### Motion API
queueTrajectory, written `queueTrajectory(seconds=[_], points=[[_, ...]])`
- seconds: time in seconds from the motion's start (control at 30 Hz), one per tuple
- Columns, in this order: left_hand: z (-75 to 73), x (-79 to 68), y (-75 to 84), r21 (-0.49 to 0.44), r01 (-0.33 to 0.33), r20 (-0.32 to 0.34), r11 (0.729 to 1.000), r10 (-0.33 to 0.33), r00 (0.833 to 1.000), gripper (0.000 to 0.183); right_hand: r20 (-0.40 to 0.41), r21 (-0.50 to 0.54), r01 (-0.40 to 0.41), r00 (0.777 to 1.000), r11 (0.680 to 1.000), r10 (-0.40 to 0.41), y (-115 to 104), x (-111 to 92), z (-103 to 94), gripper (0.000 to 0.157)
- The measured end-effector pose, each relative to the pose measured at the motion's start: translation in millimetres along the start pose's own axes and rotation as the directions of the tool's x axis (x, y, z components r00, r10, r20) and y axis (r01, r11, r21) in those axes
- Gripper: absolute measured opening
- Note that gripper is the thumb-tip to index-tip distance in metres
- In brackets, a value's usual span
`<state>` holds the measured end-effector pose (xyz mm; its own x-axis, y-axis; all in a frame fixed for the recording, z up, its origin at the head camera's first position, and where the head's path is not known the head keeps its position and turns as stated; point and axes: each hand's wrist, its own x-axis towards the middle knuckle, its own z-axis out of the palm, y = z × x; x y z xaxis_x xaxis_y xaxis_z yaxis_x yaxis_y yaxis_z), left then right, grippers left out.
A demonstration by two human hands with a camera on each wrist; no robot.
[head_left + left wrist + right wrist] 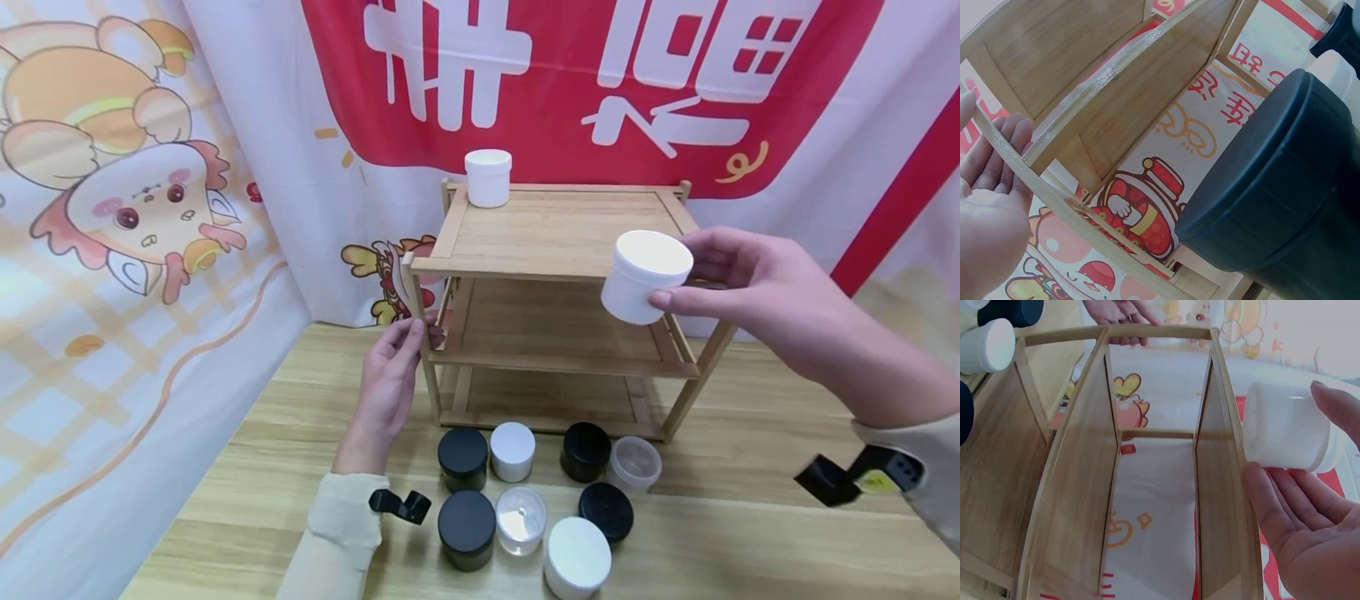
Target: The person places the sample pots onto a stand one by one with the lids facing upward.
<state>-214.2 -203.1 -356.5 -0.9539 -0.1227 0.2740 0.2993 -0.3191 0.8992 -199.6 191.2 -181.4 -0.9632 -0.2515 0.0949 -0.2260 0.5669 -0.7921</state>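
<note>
My right hand grips a white lidded jar between thumb and fingers, above the front right of a wooden three-tier shelf. In the right wrist view this jar appears beside the top board, held by the right hand. My left hand holds the shelf's front left post, thumb on one side and fingers behind, as the left wrist view also shows with the hand around the post. Another white jar stands on the top board's back left corner.
On the floor before the shelf stand several jars: black ones, white ones and clear ones. A black-lidded jar looms close in the left wrist view. Printed cloth hangs behind and to the left.
</note>
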Motion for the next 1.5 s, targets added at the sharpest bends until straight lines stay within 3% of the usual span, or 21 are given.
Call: queueTrajectory(seconds=[0.13,0.27,0.5,0.83,1.13,1.5], points=[[-0.2,-0.4,-1.0,0.002,0.003,0.002,1.000,-0.003,1.000,0.024,-0.001,-0.030,0.006,1.000,1.000,-0.006,-9.0,2.8,3.9,0.058],[-0.5,0.2,-0.7,0.006,0.005,-0.005,1.000,-0.005,1.000,0.039,-0.005,-0.070,0.025,1.000,0.997,-0.025,-20.9,6.6,7.4,0.059],[-1.3,0.7,-2.2,0.006,0.006,-0.010,1.000,-0.006,1.000,0.024,0.013,-0.078,0.044,0.999,0.996,-0.043,-38.9,21.6,16.2,0.062],[-1.2,1.3,-3.0,-0.016,0.016,-0.017,1.000,-0.016,1.000,0.015,0.060,-0.125,0.034,0.998,0.992,-0.027,-52.7,33.3,22.6,0.071],[-3.7,3.6,-1.8,-0.024,0.012,-0.004,1.000,-0.012,1.000,0.016,0.071,-0.063,0.018,0.997,0.998,-0.013,-59.1,44.8,27.8,0.070],[-4.4,2.1,-1.2,-0.021,0.003,0.002,1.000,-0.003,1.000,0.017,0.060,-0.085,0.022,0.998,0.996,-0.017,-74.4,58.3,41.7,0.073]])
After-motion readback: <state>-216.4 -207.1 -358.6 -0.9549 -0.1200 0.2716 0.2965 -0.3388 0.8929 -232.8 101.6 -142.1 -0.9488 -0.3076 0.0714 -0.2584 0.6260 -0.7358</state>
